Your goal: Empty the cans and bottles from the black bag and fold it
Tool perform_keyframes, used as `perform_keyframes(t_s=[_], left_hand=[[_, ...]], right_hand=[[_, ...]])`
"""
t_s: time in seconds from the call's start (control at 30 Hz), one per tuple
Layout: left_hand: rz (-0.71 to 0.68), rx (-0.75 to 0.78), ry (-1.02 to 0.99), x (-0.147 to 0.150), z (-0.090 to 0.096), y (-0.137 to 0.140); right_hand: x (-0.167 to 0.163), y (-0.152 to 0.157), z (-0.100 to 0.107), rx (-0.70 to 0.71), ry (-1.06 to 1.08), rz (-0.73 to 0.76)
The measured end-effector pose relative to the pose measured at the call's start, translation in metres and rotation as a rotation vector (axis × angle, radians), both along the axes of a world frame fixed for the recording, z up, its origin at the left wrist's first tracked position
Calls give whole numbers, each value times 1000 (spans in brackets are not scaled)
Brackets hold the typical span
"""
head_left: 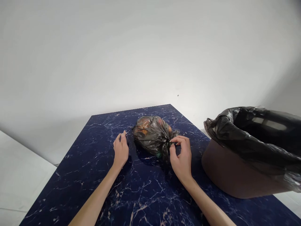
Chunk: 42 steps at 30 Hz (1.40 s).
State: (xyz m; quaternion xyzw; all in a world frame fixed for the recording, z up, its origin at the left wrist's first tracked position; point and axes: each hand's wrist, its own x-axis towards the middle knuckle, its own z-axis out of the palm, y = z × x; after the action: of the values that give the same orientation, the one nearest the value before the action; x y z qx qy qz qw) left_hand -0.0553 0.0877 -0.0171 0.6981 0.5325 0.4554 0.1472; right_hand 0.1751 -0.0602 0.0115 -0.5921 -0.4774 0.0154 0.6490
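A small, full black rubbish bag (pixel 151 133) lies on the dark blue marbled table (pixel 98 175), with orange and green contents showing through the plastic. My right hand (pixel 181 155) pinches the bag's gathered neck between thumb and fingers at its right end. My left hand (pixel 120 150) rests flat on the table just left of the bag, fingers spread, holding nothing and a short gap away from the plastic.
A brown bin (pixel 232 174) lined with a black bag (pixel 254 131) stands on the table's right side, close to my right hand. A plain white wall rises behind the table. Pale floor shows to the left and right of the table.
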Motion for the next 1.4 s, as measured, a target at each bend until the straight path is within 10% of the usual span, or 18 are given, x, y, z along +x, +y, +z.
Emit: perform_keyframes(t_s=[0.3, 0.63, 1.0, 1.4], left_hand=[[-107, 12, -127, 0, 19, -19], [-195, 109, -48, 10, 23, -33], [-25, 319, 8, 13, 20, -27], [-174, 429, 355, 25, 25, -49]], right_hand=[[-1, 20, -42, -165, 170, 70], [-42, 2, -21, -228, 17, 531], [-44, -2, -19, -207, -51, 505], [-50, -6, -25, -305, -129, 534]])
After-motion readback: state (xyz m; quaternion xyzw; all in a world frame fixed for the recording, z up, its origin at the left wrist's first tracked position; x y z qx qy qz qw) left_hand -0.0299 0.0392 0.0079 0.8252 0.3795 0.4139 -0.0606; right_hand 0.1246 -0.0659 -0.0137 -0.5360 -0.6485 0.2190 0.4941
